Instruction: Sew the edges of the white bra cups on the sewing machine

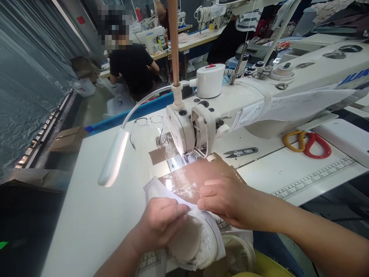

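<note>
My left hand (161,223) pinches the edge of a white bra (207,240) between thumb and fingers. A rounded, pale cup of the bra hangs below that hand, and another cup (238,256) lies over my lap. My right hand (223,198) is closed in a pinch at the same edge, close to the left fingertips, with a thin thread near its fingers. Both hands are in front of the sewing machine (184,132), by a brown taped patch (184,177) on its bed. The needle area is partly hidden by the machine head.
Thread snips (241,152) and scissors with yellow and red handles (317,146) lie right of the machine head. Glasses (148,121) rest behind a white lamp (113,157). A printed ruler (314,177) runs along the table. A person in black (132,69) sits beyond.
</note>
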### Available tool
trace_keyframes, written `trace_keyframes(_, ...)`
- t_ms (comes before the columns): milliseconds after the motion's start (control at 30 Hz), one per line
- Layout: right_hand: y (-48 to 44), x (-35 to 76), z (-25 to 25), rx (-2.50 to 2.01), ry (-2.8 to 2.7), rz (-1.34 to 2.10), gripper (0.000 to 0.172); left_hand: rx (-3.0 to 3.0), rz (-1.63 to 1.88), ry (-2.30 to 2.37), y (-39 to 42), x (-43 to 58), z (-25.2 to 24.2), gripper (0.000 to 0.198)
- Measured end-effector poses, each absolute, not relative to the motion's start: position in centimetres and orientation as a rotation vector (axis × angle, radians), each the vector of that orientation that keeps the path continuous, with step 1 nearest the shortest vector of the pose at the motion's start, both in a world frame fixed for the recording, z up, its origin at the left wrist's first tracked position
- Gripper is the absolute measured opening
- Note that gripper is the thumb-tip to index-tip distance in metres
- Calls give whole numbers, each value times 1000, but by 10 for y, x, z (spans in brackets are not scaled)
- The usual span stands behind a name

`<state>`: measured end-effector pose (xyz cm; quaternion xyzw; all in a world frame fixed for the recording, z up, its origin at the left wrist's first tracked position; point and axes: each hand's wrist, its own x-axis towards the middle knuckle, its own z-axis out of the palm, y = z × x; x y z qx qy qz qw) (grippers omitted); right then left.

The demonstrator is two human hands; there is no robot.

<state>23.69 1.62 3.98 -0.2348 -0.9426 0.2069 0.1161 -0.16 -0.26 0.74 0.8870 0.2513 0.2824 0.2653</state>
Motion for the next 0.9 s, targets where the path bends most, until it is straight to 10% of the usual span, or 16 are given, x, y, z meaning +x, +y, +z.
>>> trace_keyframes(500,41,225,13,-380,-2577,947,19,1191,440,846,7,-3,0,29)
trace_keyframes(900,46,224,-7,-484,-2270,1338,17,1479,520,865,12,-3,5,22)
